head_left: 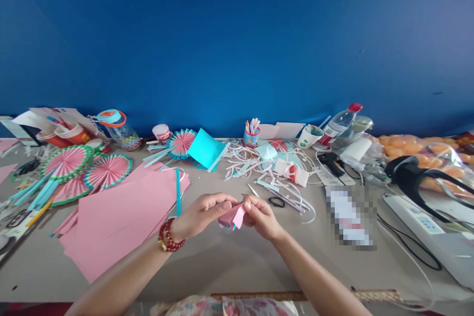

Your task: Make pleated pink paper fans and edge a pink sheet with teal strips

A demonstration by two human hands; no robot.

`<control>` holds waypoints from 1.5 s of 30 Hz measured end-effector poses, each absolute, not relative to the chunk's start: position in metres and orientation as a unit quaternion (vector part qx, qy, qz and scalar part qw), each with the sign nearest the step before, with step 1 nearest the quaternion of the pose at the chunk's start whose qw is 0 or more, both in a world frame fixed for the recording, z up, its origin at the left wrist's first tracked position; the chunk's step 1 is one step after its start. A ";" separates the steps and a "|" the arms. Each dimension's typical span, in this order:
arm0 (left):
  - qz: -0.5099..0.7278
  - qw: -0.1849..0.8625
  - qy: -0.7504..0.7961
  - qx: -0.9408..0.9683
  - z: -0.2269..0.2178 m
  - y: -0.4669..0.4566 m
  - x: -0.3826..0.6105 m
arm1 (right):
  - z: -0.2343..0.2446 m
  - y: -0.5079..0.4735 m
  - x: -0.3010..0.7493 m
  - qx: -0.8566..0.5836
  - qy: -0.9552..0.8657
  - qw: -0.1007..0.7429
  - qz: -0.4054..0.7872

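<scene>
Your left hand [202, 212] and right hand [262, 217] meet above the near-middle of the worktop [222, 261], both closed on the pleated paper [232, 217] between them. It is a small pink stack of folds. Each hand pinches one end with thumb and curled fingers, and that grip probably presses the folds flat against one another so they cannot spring open. A red bead bracelet [168, 236] sits on your left wrist.

Just left of your hands the pink sheets [122, 212] lie spread in a loose pile, within easy reach, with one teal strip [178, 191] across their right edge. Finished paper fans [66, 160] are set farther back towards the left edge, apart from the loose stock. Behind your hands is a litter of cut strips [259, 163], then a teal sheet [205, 148] and a pen cup [251, 136] near the back edge. A bottle [338, 123] lies tilted to the back right, and a power strip [418, 215] runs along the right edge.

The worktop is plain beige and matt. It ends at a deep blue wall [237, 34].
</scene>
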State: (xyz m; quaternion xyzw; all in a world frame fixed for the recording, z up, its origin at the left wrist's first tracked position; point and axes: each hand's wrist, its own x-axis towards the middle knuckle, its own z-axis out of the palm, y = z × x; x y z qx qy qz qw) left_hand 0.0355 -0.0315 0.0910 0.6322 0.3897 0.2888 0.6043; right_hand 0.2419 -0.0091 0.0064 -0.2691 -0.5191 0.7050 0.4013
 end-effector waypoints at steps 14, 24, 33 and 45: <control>0.471 0.342 0.388 0.715 0.066 -0.047 0.044 | 0.003 -0.014 0.239 -0.320 -0.563 0.535 0.543; 0.482 0.277 0.305 0.773 0.083 -0.040 0.042 | -0.031 -0.014 0.239 -0.321 -0.524 0.464 0.638; 0.485 0.294 0.286 0.772 0.084 -0.037 0.043 | -0.028 -0.016 0.236 -0.310 -0.510 0.450 0.664; 0.548 0.441 0.342 0.623 0.061 -0.024 0.050 | -0.009 -0.012 0.226 -0.279 -0.431 0.488 0.706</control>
